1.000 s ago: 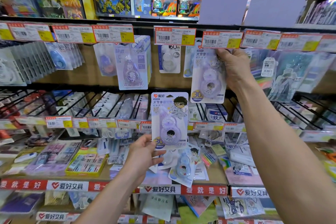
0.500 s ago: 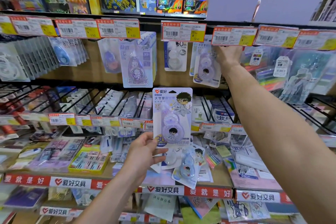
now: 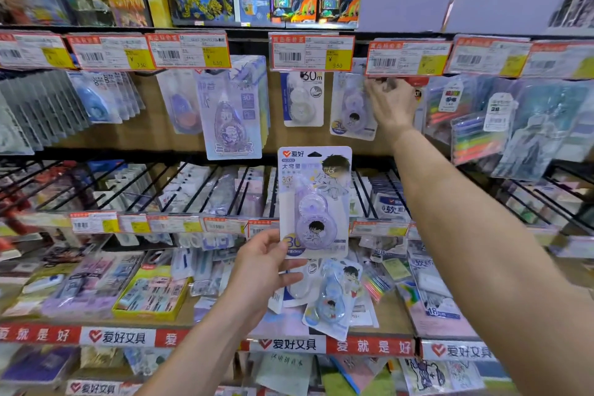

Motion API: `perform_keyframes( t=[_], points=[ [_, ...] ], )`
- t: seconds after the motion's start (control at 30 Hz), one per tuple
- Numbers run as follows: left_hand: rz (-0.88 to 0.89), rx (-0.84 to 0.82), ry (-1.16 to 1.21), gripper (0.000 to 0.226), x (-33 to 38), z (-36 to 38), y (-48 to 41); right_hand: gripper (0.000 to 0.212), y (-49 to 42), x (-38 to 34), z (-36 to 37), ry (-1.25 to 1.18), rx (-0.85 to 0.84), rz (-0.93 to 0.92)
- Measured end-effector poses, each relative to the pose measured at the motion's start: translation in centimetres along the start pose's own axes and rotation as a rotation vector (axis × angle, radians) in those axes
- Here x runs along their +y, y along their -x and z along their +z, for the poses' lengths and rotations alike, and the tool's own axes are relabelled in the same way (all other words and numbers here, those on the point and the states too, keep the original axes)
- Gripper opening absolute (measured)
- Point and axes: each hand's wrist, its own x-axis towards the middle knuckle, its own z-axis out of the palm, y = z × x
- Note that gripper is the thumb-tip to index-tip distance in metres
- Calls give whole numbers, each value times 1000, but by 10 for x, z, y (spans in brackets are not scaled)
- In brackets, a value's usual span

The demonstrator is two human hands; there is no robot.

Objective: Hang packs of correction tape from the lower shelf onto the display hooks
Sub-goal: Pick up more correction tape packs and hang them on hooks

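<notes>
I see left hand (image 3: pixel 263 264) pinching an upright tape pack (image 3: pixel 314 202); right hand (image 3: pixel 390 103), fingers loosely curled, beside a hung pack (image 3: pixel 352 109) under price tags (image 3: pixel 406 58).

Lower shelf (image 3: pixel 205 320) carries loose correction-tape packs (image 3: pixel 331 299).

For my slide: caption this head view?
Left hand holds a lilac correction-tape pack; right hand reaches beside a hung matching pack.
</notes>
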Motion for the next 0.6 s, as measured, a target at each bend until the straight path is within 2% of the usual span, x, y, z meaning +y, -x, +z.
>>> perform_keyframes(
  t=[0.13, 0.23, 0.3, 0.37, 0.4, 0.5, 0.6],
  points=[
    [8, -22, -17, 19, 2, 12, -1, 48, 43, 18, -12, -95, 15, -23],
    [15, -41, -42, 19, 3, 21, 1, 33, 82, 25, -32, -287, -26, 35],
    [19, -50, -54, 19, 3, 27, 2, 24, 103, 28, -47, -540, -213, 165],
    [24, -73, -60, 19, 3, 34, 3, 31, 120, 29, -60, -715, -415, 237],
    [26, -82, -64, 19, 3, 37, 3, 31, 127, 31, -64, -716, -474, 225],
    [34, -101, -90, 19, 1, 46, 0, 14, 138, 37, -67, -675, -550, 139],
    [55, -99, -132, 20, 0, 51, -2, 8, 139, 34, -69, -695, -505, 114]
  ],
)
